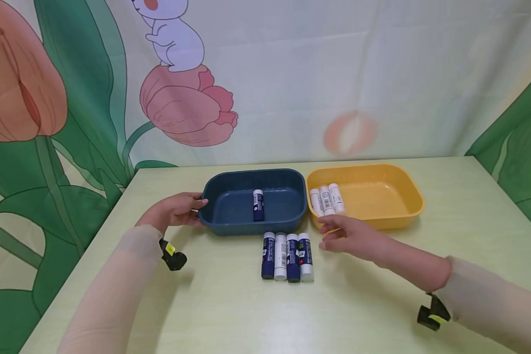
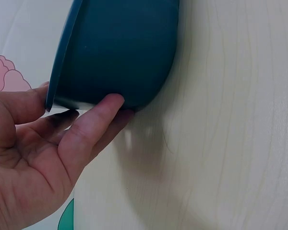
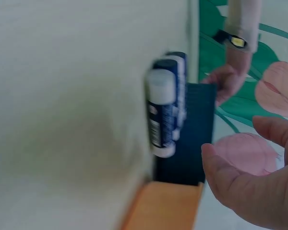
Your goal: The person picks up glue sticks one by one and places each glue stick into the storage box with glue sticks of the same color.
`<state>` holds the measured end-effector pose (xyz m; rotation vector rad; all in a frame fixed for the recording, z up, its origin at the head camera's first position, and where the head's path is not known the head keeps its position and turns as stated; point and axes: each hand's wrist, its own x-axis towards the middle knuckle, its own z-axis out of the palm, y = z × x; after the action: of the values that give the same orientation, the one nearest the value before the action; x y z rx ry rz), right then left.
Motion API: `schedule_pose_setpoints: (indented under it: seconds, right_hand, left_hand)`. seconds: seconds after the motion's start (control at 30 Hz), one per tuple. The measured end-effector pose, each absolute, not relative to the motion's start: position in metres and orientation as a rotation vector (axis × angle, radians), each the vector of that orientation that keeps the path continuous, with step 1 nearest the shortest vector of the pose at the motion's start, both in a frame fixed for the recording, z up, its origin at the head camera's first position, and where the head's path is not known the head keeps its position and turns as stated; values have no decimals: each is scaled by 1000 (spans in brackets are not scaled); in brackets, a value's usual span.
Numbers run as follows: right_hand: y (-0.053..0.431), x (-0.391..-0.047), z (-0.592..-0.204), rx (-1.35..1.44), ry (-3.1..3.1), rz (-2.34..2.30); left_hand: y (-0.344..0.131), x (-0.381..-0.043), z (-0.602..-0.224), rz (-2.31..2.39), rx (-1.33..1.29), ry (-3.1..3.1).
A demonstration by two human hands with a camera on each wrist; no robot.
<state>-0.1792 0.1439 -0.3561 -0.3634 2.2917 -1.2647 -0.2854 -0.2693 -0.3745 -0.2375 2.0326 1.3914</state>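
My left hand [image 1: 177, 211] holds the left end of a dark blue plastic bin [image 1: 230, 206]. In the left wrist view its thumb is at the rim and its fingers [image 2: 93, 124] lie against the outer wall. One dark blue glue stick [image 1: 258, 206] lies in this bin. Just in front of the yellow bin [image 1: 380, 199], my right hand [image 1: 347, 237] hovers with parted fingers and nothing between them. Three white glue sticks [image 1: 326, 199] lie at that bin's left end. Several glue sticks [image 1: 293, 258], mostly dark blue and one white [image 1: 280, 258], form a row left of my right hand.
Both bins stand side by side near the back of the pale wooden table [image 1: 230, 314]. Behind it hangs a cloth backdrop [image 1: 283, 98] printed with flowers and a white animal. A small black device [image 1: 433, 312] is strapped at each forearm.
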Motion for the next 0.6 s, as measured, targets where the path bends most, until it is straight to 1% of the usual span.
schedule_pose_setpoints:
  seconds: [0.27, 0.6]
  right_hand:
    - [122, -187, -392, -201, 2235, -1260]
    - [109, -188, -402, -138, 2320, -1182]
  left_hand:
    - [-271, -284, -375, 1406, -230, 2028]
    - [-268, -284, -374, 1407, -244, 2024]
